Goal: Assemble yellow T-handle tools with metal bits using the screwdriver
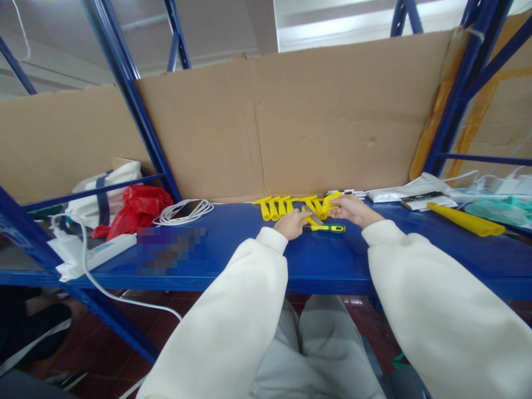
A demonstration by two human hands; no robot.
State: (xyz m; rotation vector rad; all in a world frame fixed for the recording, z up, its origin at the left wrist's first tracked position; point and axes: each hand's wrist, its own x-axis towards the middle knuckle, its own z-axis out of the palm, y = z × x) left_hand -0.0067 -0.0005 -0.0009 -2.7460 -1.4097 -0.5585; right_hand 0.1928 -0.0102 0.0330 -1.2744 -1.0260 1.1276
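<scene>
Head view: both arms, in white sleeves, extend forward over the blue shelf. The left hand lies knuckles up, fingers curled onto the yellow-green tool, which lies flat on the shelf between the hands. The right hand rests palm-down, fingers grasping one of the yellow parts set in a row near the cardboard.
</scene>
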